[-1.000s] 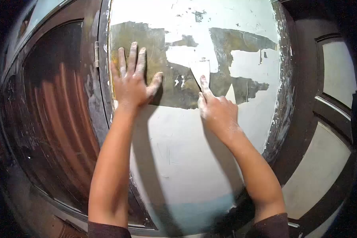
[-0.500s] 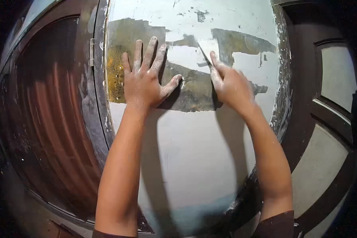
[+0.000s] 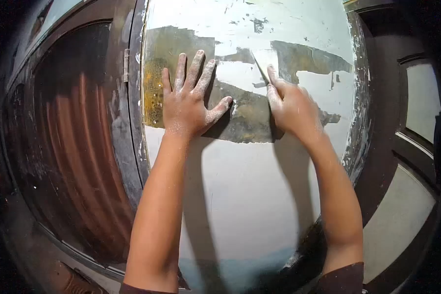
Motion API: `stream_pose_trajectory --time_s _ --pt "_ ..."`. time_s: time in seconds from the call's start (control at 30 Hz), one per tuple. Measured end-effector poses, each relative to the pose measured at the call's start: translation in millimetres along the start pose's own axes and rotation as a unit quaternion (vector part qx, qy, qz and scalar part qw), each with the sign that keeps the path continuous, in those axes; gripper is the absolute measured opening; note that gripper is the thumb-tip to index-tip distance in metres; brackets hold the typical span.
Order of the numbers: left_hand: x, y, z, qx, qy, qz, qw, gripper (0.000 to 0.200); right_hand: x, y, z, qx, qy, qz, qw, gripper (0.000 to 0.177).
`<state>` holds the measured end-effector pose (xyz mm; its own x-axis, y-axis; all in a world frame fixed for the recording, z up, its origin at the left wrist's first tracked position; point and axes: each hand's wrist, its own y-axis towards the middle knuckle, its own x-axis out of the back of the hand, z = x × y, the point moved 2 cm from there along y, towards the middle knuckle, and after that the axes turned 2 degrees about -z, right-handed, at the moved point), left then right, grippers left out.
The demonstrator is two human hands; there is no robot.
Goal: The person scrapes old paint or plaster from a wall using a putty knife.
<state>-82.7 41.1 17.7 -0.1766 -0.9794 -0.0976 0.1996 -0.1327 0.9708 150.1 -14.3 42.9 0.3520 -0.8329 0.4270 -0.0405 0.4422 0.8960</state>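
My left hand (image 3: 187, 103) lies against the wall with its fingers spread, over a bare grey-brown patch (image 3: 250, 120); white dust coats the fingers. In my right hand (image 3: 294, 105) is a scraper (image 3: 266, 60) with a wide, light blade, the index finger stretched along it. The blade tilts against the wall at the border between white paint and the bare patch. My closed fingers hide its handle. White paint (image 3: 250, 191) covers the wall below the patch, and more flaked paint shows above it.
To the left stands a dark door (image 3: 73, 161) with a reddish-brown panel and a metal hinge (image 3: 126, 66) on its frame. At the right is another dark door with pale panels (image 3: 420, 98). Paint-splattered trim (image 3: 360, 93) borders the wall.
The whole view has shifted, so wall and hands appear slightly further right and lower. My left hand stays in the same spot on the wall; the scraper remains in my right hand near the same place.
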Motion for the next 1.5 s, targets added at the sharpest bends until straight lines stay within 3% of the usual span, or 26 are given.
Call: stream_pose_trajectory --time_s 0.1,0.33,0.43,0.53,0.6,0.63,0.7,0.73,0.8,0.83,0.9,1.03,1.1,1.17,1.2,1.23,1.43,1.5 --pt "-1 -2 1 0.003 -0.004 -0.006 1.0 0.087 -14 -37 -3 0.006 -0.017 0.003 1.0 0.051" --pt "3 0 -2 0.004 -0.003 0.009 1.0 0.076 -14 11 -10 0.056 0.004 -0.027 0.998 0.054" --pt "9 1 -11 0.051 -0.009 0.018 0.998 0.063 -24 -31 -10 0.063 -0.005 0.048 0.997 0.07" --pt "29 11 -30 0.091 -0.011 0.038 0.995 0.055 -31 -48 -10 0.081 0.041 0.048 0.995 0.072" --pt "48 21 -42 0.189 -0.137 0.127 0.964 0.052 -29 -46 -3 0.078 0.196 0.059 0.976 0.071" --pt "41 18 -44 0.157 -0.173 0.046 0.971 0.05 -31 -45 0 0.104 0.267 0.051 0.957 0.069" --pt "29 15 -52 0.252 -0.377 0.055 0.89 0.043 -28 -44 10 0.093 0.348 0.101 0.927 0.064" --pt "31 17 -53 0.251 -0.374 0.053 0.891 0.043 -38 -42 11 0.095 0.35 0.1 0.926 0.064" --pt "30 15 -57 0.293 -0.494 0.162 0.802 0.045 -54 -40 21 0.188 0.459 0.072 0.865 0.057" --pt "37 16 -61 0.3 -0.508 0.191 0.784 0.042 -53 -42 22 0.112 0.476 0.202 0.849 0.053" --pt "31 12 -57 0.353 -0.554 0.206 0.725 0.04 -50 -45 27 0.113 0.417 0.215 0.876 0.055" --pt "46 7 -52 0.375 -0.523 0.142 0.752 0.05 -10 -40 21 0.204 0.323 0.184 0.905 0.049" --pt "36 -1 -38 0.242 -0.34 0.033 0.908 0.044 -12 -28 2 0.222 0.307 0.079 0.922 0.041" --pt "52 2 -40 0.249 -0.275 0.075 0.926 0.04 -8 -15 -18 0.262 0.189 -0.082 0.943 0.036" --pt "59 1 -41 0.258 -0.21 0.119 0.936 0.036 5 -11 -21 0.228 0.13 -0.065 0.963 0.036" --pt "56 -6 -40 0.207 -0.168 0.091 0.959 0.028 -2 0 -29 0.233 0.068 -0.112 0.964 0.041" --pt "46 -16 -45 0.179 -0.118 0.013 0.977 0.026 -36 33 -50 0.224 -0.095 -0.183 0.952 0.063" --pt "37 -19 -40 0.19 -0.107 0.049 0.975 0.028 -44 32 -51 0.207 -0.112 -0.204 0.95 0.063"
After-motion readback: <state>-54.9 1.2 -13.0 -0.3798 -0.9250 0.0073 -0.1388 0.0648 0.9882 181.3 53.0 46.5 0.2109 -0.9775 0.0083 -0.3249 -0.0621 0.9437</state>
